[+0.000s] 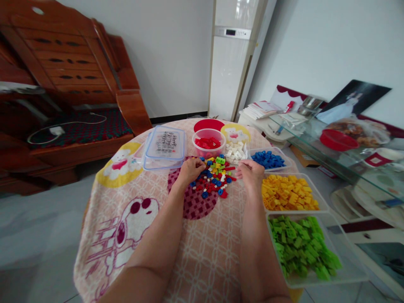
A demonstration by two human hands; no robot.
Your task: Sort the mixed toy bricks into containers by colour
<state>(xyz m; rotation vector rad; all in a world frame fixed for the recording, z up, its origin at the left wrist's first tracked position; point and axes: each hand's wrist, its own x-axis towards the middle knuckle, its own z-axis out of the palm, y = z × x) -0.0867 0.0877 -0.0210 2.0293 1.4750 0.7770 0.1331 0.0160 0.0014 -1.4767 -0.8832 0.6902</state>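
A loose pile of mixed toy building bricks (pixel 217 176), in red, blue, yellow, white and green, lies on the cloth between my hands. At the pile's left edge is my left hand (pixel 190 170), its fingers drawn together; anything between the fingertips is hidden or too small to name. My right hand (pixel 251 171) is on the other side, pinched near the white bricks (pixel 235 150) and the box of blue bricks (pixel 268 160). What it holds, if anything, I cannot make out. Behind the pile, red bricks (pixel 207 143) fill part of a round clear tub (pixel 208 154).
Along the table's right side stand trays of yellow bricks (pixel 288 192) and green bricks (pixel 301 244). A blue-rimmed lidded box (pixel 164 147) sits at the back left of the cloth-covered table (pixel 208 261). A cluttered glass shelf (pixel 334 147) is to the right, a wooden bench (pixel 72 84) to the left.
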